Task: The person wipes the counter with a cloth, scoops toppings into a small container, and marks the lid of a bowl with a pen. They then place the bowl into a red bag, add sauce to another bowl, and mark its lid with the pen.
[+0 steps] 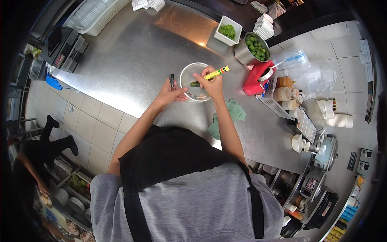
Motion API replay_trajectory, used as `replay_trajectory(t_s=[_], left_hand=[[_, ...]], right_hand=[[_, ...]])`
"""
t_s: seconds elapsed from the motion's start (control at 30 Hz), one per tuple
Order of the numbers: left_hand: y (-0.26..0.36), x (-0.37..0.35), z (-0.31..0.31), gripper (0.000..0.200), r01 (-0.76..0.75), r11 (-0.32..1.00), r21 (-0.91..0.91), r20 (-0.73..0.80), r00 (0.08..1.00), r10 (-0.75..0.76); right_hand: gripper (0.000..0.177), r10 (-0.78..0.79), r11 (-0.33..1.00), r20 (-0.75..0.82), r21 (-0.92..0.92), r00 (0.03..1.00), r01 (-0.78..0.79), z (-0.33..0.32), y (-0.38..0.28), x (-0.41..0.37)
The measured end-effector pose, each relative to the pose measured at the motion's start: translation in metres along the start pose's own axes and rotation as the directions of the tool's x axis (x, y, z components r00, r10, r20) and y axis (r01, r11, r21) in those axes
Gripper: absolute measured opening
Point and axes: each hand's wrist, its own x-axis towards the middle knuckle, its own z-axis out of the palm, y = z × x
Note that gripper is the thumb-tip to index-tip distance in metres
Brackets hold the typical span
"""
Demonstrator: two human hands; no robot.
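My right hand grips a yellow marker with coloured marks, its lower end over a round, clear-lidded container on the steel counter. A dark writing mark or tip shows on the lid by my fingers, too small to tell. My left hand holds a black marker cap upright between its fingers, while its fingertips touch the container's left rim. A green cloth lies beneath and beside my right forearm.
A white tub of green leaves, a steel pot of green vegetables, a red device and sauce bottles line the right side. A clear-lidded basket is upper left. A co-worker is at lower left.
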Motion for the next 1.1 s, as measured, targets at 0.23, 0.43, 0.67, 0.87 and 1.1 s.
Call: replay_trajectory(t_s=[0.23,0.43,0.67,0.87,1.1], left_hand=[[-0.001,0.001,-0.002,0.042,0.007,1.0,-0.014,0.022,1.0,-0.007],[0.002,0.0,-0.002,0.043,0.017,1.0,0.002,0.016,1.0,-0.017],[0.003,0.0,-0.001,0.042,0.022,1.0,-0.012,0.02,1.0,-0.022],[0.001,0.001,-0.002,0.042,0.03,0.999,-0.03,0.023,0.999,-0.029],[0.002,0.0,-0.002,0.042,0.036,0.999,-0.027,0.03,0.999,-0.035]], right_hand=[[0.024,0.015,1.0,-0.031,0.011,0.999,-0.015,0.001,-0.003,-0.001],[0.022,-0.023,0.996,-0.041,-0.092,0.999,0.019,-0.003,0.006,0.0],[0.024,-0.108,0.983,-0.042,-0.151,0.993,0.101,-0.005,0.011,0.004],[0.022,0.075,0.994,-0.082,-0.071,0.994,-0.081,-0.002,0.001,0.0],[0.024,-0.214,0.954,-0.041,-0.225,0.976,0.199,-0.009,0.018,0.005]])
